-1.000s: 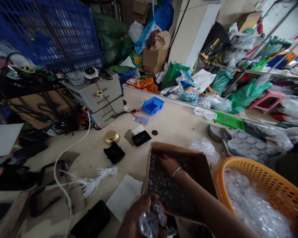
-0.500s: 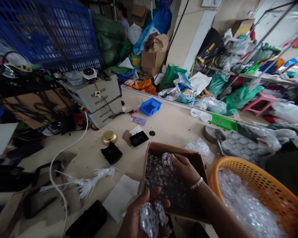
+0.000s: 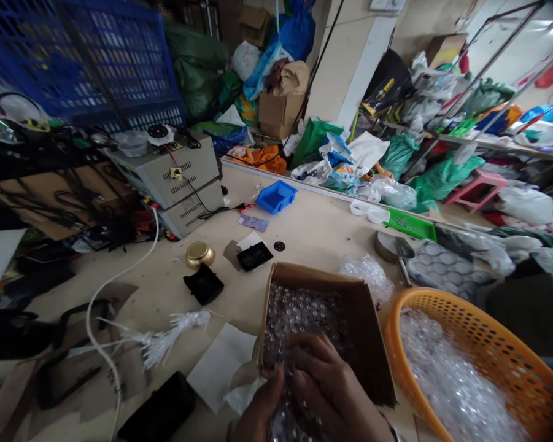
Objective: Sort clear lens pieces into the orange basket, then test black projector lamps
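Note:
My left hand is low in front of the box, closed around clear plastic lens pieces. Over the same pieces curls my right hand, its fingers bent against them and close to the left thumb; fingertips and part of the pieces are hidden. Just beyond both hands stands an open cardboard box. Inside it, rows of clear lens pieces with small round rings fill the left and middle.
At right stands an orange basket of clear plastic pieces. Beyond the box lie a clear pile and a metal scoop. Black housings, a gold cup, white ties and a blue bin occupy the table.
My right hand has come back from inside the box with a clear piece, down to my left hand. The two hands now meet over the pieces. The view has shifted slightly.

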The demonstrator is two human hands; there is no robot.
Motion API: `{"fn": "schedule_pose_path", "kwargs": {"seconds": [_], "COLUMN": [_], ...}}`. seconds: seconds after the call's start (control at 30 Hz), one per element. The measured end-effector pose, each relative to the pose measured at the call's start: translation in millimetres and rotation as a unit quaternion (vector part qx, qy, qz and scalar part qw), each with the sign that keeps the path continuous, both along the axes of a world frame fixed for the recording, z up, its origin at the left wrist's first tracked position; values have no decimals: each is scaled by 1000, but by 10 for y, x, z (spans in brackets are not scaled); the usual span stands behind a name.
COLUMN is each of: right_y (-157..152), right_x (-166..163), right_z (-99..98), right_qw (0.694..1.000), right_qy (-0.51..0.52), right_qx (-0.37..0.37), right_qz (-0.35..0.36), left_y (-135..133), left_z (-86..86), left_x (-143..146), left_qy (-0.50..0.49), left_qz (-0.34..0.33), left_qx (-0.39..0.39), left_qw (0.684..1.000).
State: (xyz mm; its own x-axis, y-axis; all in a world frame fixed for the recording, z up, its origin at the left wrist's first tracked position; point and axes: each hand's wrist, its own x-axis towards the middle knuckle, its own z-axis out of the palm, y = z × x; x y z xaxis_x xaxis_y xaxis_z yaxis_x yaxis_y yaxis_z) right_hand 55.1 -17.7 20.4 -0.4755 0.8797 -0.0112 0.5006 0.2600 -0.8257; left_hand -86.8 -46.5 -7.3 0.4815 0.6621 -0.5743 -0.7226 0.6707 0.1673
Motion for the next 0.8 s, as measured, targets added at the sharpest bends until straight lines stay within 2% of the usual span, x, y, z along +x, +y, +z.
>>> {"fn": "schedule_pose_path", "kwargs": {"seconds": [0.1,0.2,0.27,0.33,0.43,0.53,0.6,0.8], "right_y": [-9,191,452,736,1035,1118,1106,1094], "right_x": [45,93,80,13,-161,-310,-327,-180], "right_z": [-29,-83,-188,-365,-707,-1001,-1113,-1139], "right_qw": [996,975,983,992,966,946,934,929], "right_qy": [62,141,73,-86,-252,-314,-348,-362], "right_qx": [-63,-170,-155,-85,-55,-72,-75,-63], "right_qz": [15,-36,-65,-38,28,30,24,31], "left_y": [-18,-26,-24,-10,25,51,55,31], "left_z": [-71,-139,-176,-195,-174,-99,-48,-5], "left_x": [-47,-94,-109,-109,-108,-138,-169,-217], "left_qy": [-5,-13,-22,-33,-50,-57,-55,-24], "left_qz": [-1,0,-5,-14,-36,-48,-44,-30], "left_qx": [7,15,22,32,50,56,52,39], "left_qw": [1000,1000,999,999,997,996,996,999]}}
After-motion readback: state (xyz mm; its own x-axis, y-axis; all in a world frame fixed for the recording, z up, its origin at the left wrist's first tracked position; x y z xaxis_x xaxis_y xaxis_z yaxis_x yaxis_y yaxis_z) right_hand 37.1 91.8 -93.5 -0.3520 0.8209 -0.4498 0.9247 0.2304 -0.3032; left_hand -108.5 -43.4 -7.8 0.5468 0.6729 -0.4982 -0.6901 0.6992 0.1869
